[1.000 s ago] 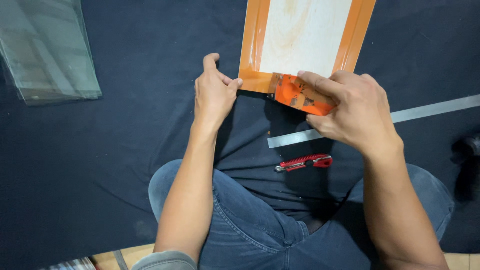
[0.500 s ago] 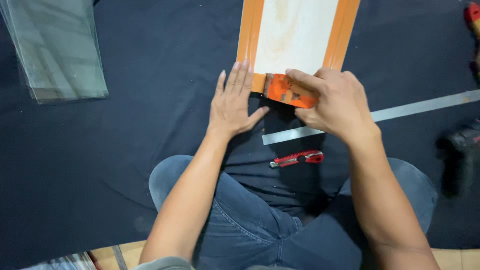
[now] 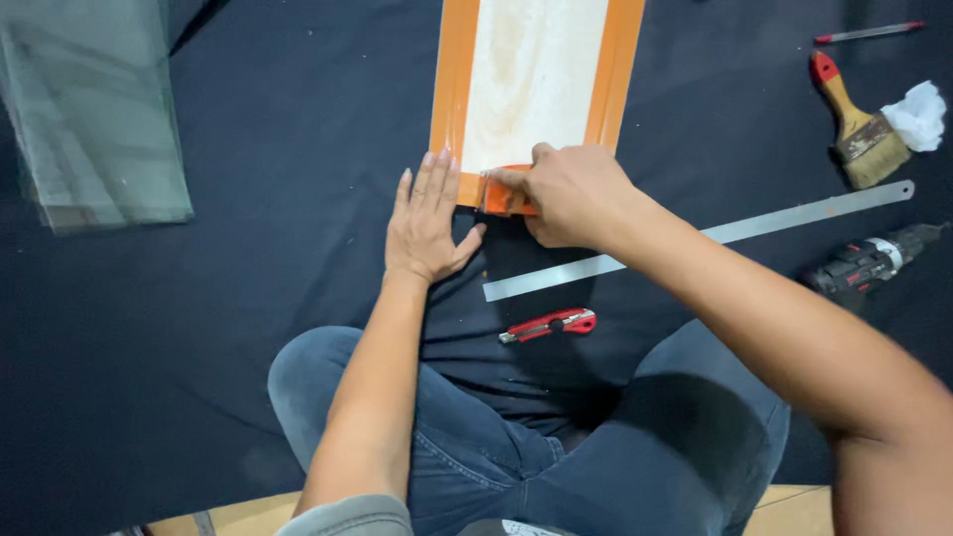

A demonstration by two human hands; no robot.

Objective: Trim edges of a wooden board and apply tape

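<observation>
Orange tape roll [image 3: 501, 194] sits gripped in our right hand [image 3: 576, 194] at centre frame; our left hand [image 3: 427, 223] lies open, flat on the board [image 3: 536, 79]. Uneven pressure could wrinkle the strip.

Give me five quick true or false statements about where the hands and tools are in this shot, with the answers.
1. The left hand lies flat at the near left corner of the orange-edged wooden board. True.
2. The right hand holds the paintbrush. False: it presses an orange tape roll onto the board's near edge.
3. The red utility knife lies untouched on the dark cloth. True.
4. The steel ruler rests on the board. False: it lies on the cloth.
5. The cordless drill sits far right. True.
</observation>
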